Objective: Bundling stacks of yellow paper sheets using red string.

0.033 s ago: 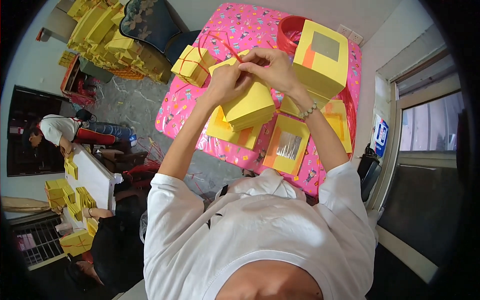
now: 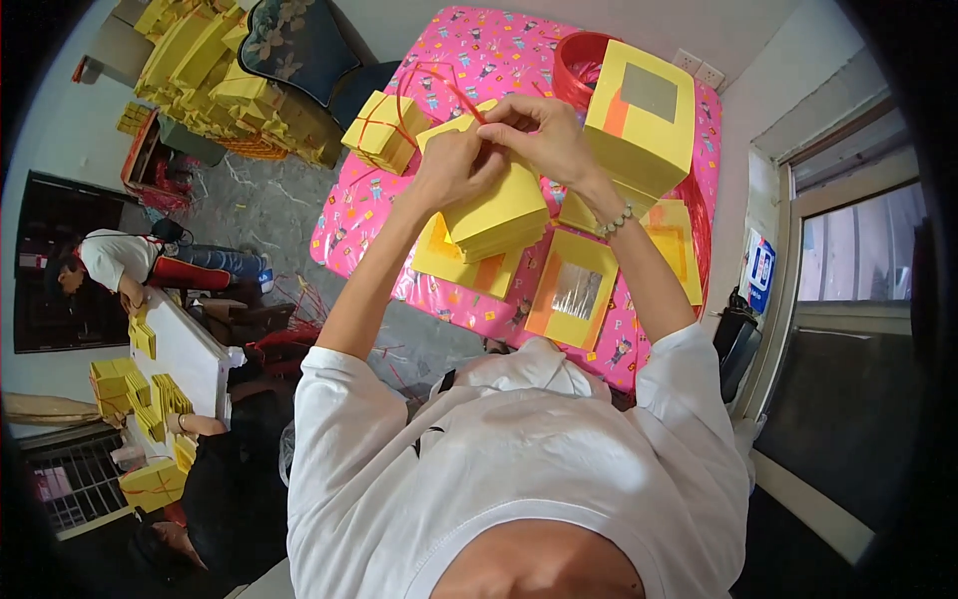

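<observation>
A stack of yellow card pieces (image 2: 499, 212) stands in front of me on the table with the pink patterned cover. My left hand (image 2: 454, 165) rests over its top, fingers curled in a pinch. Right against it is my right hand (image 2: 534, 135), also pinching, with a beaded bracelet on the wrist. Between the two hands runs a red plastic string (image 2: 461, 100), its loose end looping up to the left. Exactly how the fingertips grip the string is partly hidden. To the left sits a yellow bundle (image 2: 384, 132) tied crosswise with red string.
A taller yellow stack (image 2: 642, 120) stands right, near a red tub (image 2: 582, 60). Flat yellow pieces with windows (image 2: 574, 290) lie at the table's near edge. Two people work at a white table (image 2: 190, 344) on the left. A chair (image 2: 299, 50) and yellow piles (image 2: 215, 75) are behind.
</observation>
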`<state>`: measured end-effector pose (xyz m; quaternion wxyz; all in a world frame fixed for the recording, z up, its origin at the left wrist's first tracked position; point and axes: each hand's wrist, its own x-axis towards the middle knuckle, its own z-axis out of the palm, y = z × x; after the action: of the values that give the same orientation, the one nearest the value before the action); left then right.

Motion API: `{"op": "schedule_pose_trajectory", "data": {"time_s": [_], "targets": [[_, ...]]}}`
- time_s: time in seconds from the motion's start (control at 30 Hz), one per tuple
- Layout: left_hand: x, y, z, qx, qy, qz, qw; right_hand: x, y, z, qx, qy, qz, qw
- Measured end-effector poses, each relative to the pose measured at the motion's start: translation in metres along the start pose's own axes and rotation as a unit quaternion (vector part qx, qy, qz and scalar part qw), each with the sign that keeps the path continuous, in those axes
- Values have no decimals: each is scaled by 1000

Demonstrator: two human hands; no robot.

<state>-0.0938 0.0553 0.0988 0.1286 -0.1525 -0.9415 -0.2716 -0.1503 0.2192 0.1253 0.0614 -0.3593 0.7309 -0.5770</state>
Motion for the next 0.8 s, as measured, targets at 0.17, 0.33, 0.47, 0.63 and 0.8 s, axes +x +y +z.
{"op": "schedule_pose_trajectory", "data": {"time_s": [0.17,0.33,0.47,0.63,0.8], "targets": [[3,8,4,-25,-5,-36,999,-2,0,-1,3,23,8,1000],[5,10,12,-88,73,-48,992,-20,7,3,79,198,-13,977],[1,5,13,-132,60,-74,987,-49,27,-1,-75,175,149,970],[4,3,19,-154,69,-51,984,-42,55,14,247,177,130,944],[3,11,7,-167,30,-111,979,-34,57,20,286,253,137,914]]}}
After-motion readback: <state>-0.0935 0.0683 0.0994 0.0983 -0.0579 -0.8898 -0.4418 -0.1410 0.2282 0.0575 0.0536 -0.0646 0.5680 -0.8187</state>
